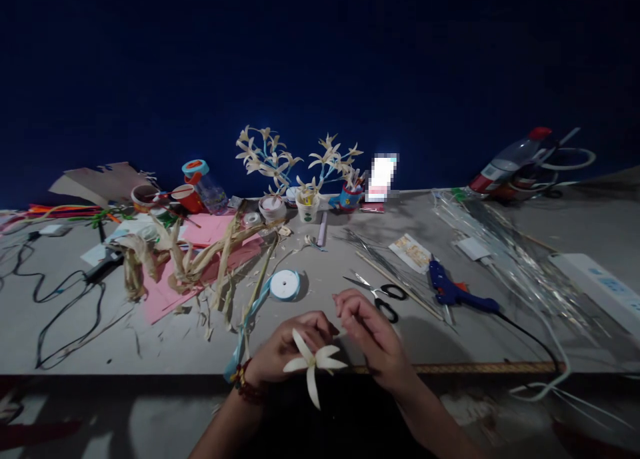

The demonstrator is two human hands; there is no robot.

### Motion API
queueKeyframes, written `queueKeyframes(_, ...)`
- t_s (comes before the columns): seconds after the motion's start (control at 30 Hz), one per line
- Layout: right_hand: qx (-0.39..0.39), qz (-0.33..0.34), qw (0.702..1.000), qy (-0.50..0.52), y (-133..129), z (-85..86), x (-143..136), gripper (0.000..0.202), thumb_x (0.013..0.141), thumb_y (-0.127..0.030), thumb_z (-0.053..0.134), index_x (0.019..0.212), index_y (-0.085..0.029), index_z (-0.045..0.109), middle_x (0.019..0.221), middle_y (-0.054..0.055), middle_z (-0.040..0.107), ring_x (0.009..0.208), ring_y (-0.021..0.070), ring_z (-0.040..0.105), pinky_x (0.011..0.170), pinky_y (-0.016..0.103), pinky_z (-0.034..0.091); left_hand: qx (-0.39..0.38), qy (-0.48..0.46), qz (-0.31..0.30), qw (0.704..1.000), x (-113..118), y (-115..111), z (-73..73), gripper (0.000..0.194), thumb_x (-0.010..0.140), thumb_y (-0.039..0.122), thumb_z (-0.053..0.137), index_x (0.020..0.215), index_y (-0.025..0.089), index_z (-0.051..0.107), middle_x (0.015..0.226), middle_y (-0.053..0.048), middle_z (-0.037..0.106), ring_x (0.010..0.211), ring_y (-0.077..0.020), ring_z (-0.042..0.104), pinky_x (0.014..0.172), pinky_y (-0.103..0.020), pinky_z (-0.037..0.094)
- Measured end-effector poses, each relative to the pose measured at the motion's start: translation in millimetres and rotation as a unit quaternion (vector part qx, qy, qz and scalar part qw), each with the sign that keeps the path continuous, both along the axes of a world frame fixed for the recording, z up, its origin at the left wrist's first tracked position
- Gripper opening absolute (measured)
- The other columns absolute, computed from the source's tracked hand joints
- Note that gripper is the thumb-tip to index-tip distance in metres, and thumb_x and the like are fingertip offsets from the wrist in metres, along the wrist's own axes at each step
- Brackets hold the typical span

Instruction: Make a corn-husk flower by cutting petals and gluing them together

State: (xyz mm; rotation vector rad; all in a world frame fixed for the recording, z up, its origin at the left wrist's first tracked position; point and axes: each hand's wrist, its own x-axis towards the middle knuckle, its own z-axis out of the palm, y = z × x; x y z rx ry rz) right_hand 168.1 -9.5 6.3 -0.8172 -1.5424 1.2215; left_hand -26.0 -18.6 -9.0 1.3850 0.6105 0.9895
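Observation:
Close to the table's front edge, my left hand (pixel 295 346) is closed around a white flower (pixel 312 362), whose long petals spread below the fingers. My right hand (pixel 370 332) is just to the right, its fingers curled together; what they hold, if anything, is too small to tell. A spool of blue ribbon (pixel 285 285) lies beyond my left hand, and a blue strip (pixel 245 322) runs down beside the wrist. Black-handled scissors (pixel 377 294) lie partly open beyond my right hand.
Dried husks (pixel 190 266) lie over pink paper (pixel 157 292) at left. White flowers stand in a cup (pixel 307 209) at the back. At right are a blue glue gun (pixel 460 296), thin wires, plastic wrap (pixel 515 259), a bottle (pixel 510 162) and a power strip (pixel 597 289).

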Motion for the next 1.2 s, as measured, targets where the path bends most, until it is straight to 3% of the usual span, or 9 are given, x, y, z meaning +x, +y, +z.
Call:
queueKeyframes(0.17, 0.022, 0.017, 0.999, -0.016, -0.4, 3.1, 1.5, 0.026, 0.105, -0.032, 0.046, 0.081, -0.022, 0.053, 0.085, 0.002, 0.053, 0.083, 0.0184, 0.055, 0.077, 0.030, 0.044, -0.045, -0.110, 0.006, 0.993, 2.0, 2.7, -14.0, 0.036, 0.075, 0.047, 0.080, 0.067, 0.015, 0.066, 0.073, -0.003, 0.055, 0.070, -0.0160, 0.053, 0.071, -0.030, 0.046)
queueKeyframes(0.27, 0.050, 0.022, 0.998, -0.037, -1.1, 4.9, -3.9, 0.016, 0.101, -0.028, 0.056, 0.087, -0.022, 0.060, 0.090, 0.003, 0.059, 0.086, 0.0188, 0.058, 0.078, 0.031, 0.045, -0.077, -0.099, 0.015, 0.992, 2.9, 3.3, -16.9, 0.034, 0.071, 0.043, 0.085, 0.065, 0.014, 0.068, 0.071, -0.002, 0.056, 0.070, -0.0159, 0.053, 0.068, -0.027, 0.045)
queueKeyframes(0.4, 0.089, -0.006, 0.995, -0.036, -3.0, 6.4, -9.8, 0.006, 0.096, -0.021, 0.064, 0.091, -0.023, 0.068, 0.090, 0.004, 0.064, 0.089, 0.0199, 0.061, 0.080, 0.032, 0.047, -0.093, -0.084, 0.029, 0.992, 2.3, 0.7, -19.2, 0.033, 0.069, 0.043, 0.087, 0.063, 0.015, 0.071, 0.069, -0.005, 0.062, 0.078, -0.0211, 0.059, 0.077, -0.031, 0.048)
queueKeyframes(0.63, 0.115, 0.011, 0.993, -0.037, -4.5, 3.7, -7.7, 0.018, 0.093, -0.016, 0.065, 0.107, -0.026, 0.071, 0.096, 0.005, 0.066, 0.092, 0.0201, 0.064, 0.081, 0.032, 0.050, -0.150, -0.060, 0.078, 0.984, -0.2, -5.9, -30.3, 0.038, 0.057, 0.042, 0.094, 0.075, 0.016, 0.074, 0.080, -0.006, 0.071, 0.076, -0.0200, 0.062, 0.079, -0.033, 0.052)
queueKeyframes(0.77, 0.074, 0.053, 0.995, -0.038, -2.4, 5.9, -5.3, 0.004, 0.093, -0.020, 0.066, 0.094, -0.023, 0.069, 0.093, 0.004, 0.064, 0.089, 0.0194, 0.063, 0.078, 0.031, 0.048, -0.171, -0.053, 0.053, 0.982, 2.9, -6.7, -26.6, 0.042, 0.059, 0.048, 0.092, 0.075, 0.014, 0.072, 0.071, -0.004, 0.066, 0.067, -0.0169, 0.057, 0.069, -0.030, 0.050)
queueKeyframes(0.9, 0.010, 0.041, 0.998, -0.039, -2.9, 6.4, -4.2, 0.018, 0.100, -0.032, 0.057, 0.086, -0.022, 0.058, 0.084, 0.001, 0.058, 0.079, 0.0168, 0.057, 0.073, 0.029, 0.044, -0.164, -0.053, 0.025, 0.985, 8.1, -4.8, -19.8, 0.044, 0.062, 0.052, 0.088, 0.064, 0.014, 0.066, 0.062, -0.001, 0.056, 0.060, -0.0133, 0.048, 0.060, -0.027, 0.043)
queueKeyframes(1.03, -0.021, -0.009, 1.000, -0.004, -3.8, -4.5, 1.0, 0.029, 0.106, -0.037, 0.044, 0.083, -0.022, 0.053, 0.080, 0.000, 0.052, 0.073, 0.0163, 0.050, 0.069, 0.029, 0.041, -0.119, -0.108, -0.001, 0.987, 11.7, -1.4, -16.4, 0.045, 0.071, 0.053, 0.083, 0.060, 0.016, 0.060, 0.066, -0.003, 0.054, 0.067, -0.0170, 0.051, 0.070, -0.034, 0.047)
queueKeyframes(1.2, -0.033, -0.050, 0.994, 0.087, 0.4, -14.4, 12.8, 0.037, 0.104, -0.034, 0.050, 0.070, -0.022, 0.053, 0.067, -0.002, 0.048, 0.068, 0.0169, 0.048, 0.066, 0.030, 0.039, -0.101, -0.170, -0.005, 0.980, 13.7, 0.4, -16.1, 0.038, 0.078, 0.046, 0.080, 0.064, 0.017, 0.059, 0.064, 0.001, 0.049, 0.065, -0.0155, 0.050, 0.077, -0.039, 0.049)
